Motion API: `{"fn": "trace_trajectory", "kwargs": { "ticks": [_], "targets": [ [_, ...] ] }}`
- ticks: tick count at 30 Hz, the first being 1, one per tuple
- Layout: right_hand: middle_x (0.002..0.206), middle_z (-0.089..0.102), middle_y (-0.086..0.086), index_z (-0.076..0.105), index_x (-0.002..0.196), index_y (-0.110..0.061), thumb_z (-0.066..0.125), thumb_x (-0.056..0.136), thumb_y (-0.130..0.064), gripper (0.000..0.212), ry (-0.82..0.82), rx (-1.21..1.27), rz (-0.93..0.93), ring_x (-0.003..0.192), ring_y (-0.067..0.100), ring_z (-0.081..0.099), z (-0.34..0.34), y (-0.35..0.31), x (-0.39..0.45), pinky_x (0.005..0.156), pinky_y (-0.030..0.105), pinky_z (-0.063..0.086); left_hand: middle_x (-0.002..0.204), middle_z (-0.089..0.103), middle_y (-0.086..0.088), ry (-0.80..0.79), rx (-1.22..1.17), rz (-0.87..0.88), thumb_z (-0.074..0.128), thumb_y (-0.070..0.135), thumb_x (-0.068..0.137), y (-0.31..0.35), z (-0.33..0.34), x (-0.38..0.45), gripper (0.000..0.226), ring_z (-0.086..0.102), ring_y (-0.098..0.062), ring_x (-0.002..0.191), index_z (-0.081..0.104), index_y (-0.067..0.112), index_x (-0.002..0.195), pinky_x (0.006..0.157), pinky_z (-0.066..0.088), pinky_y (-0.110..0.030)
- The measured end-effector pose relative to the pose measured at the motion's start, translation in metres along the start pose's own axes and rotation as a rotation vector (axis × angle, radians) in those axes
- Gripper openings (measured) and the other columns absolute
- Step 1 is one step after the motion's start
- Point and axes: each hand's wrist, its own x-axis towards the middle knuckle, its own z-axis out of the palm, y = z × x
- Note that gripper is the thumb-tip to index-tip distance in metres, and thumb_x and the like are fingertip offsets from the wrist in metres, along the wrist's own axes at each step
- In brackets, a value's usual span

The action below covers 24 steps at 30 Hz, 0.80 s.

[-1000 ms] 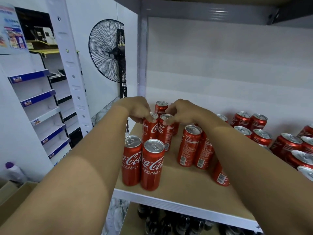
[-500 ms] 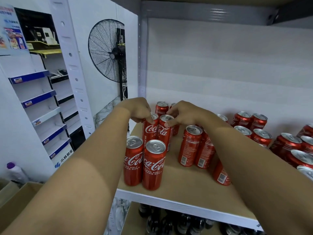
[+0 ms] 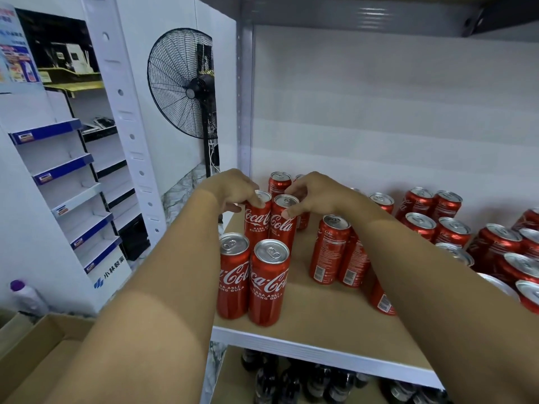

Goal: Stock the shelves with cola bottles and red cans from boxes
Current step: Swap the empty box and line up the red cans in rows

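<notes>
1. Hands are reaching onto the shelf (image 3: 335, 322), whose board is tan with a white front edge.
2. The left hand (image 3: 230, 188) is curling its fingers (image 3: 258, 203) over the rim of an upright red can (image 3: 256, 221), gripping it at the top.
3. The right hand (image 3: 313, 192) is pinching the top of a second can (image 3: 282, 223), which is standing upright and touching the first one on its right side.
4. Two front cans (image 3: 253, 281) are standing side by side at the shelf's front edge, just in front of the gripped pair, labels facing out.
5. Another can (image 3: 279, 183) is standing behind the gripped pair, near the back wall of the shelf.
6. To the right of the gripped pair, a barcode can (image 3: 329, 249) is standing with its label turned away, and a crowd of cans (image 3: 455, 228) is filling the shelf further right, some tilted.
7. Dark cola bottles (image 3: 291, 380) are sitting on the level beneath the shelf.
8. A cardboard box (image 3: 32, 354) is lying open below and left of the shelf.
9. A black fan (image 3: 183, 83) is standing left of the shelf's upright post.
</notes>
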Motion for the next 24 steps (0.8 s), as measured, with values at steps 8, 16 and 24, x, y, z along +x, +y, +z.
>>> {"fn": "trace_trajectory", "kwargs": {
  "ticks": [8, 16, 24],
  "targets": [
    [0.108, 0.073, -0.002, 0.074, 0.111, -0.017, 0.09, 0.067, -0.049, 0.057, 0.034, -0.015, 0.005, 0.102, 0.016, 0.066, 0.0018, -0.0044, -0.0033, 0.091, 0.035, 0.055, 0.114, 0.07, -0.007, 0.102, 0.078, 0.061, 0.092, 0.023, 0.076, -0.0044, 0.0058, 0.0016, 0.056, 0.065, -0.023, 0.105, 0.069, 0.01, 0.125, 0.087, 0.059, -0.034],
    [0.132, 0.066, 0.002, 0.064, 0.134, -0.017, 0.085, 0.079, -0.032, 0.061, -0.056, 0.042, -0.033, 0.121, 0.021, 0.061, 0.001, -0.0074, -0.0013, 0.105, 0.042, 0.049, 0.141, 0.06, -0.009, 0.01, 0.137, 0.031, 0.078, 0.009, 0.089, 0.002, -0.0006, 0.0006, 0.06, 0.056, -0.025, 0.121, 0.056, 0.013, 0.144, 0.098, 0.055, -0.04],
    [0.106, 0.072, -0.003, 0.073, 0.111, -0.019, 0.09, 0.063, -0.054, 0.062, 0.011, -0.036, -0.005, 0.097, 0.016, 0.067, 0.0058, -0.0083, 0.0043, 0.089, 0.04, 0.058, 0.114, 0.074, -0.012, 0.096, 0.075, 0.06, 0.092, 0.024, 0.075, -0.0057, 0.0015, -0.0004, 0.057, 0.07, -0.024, 0.097, 0.07, 0.001, 0.123, 0.076, 0.06, -0.03]
  ]
}}
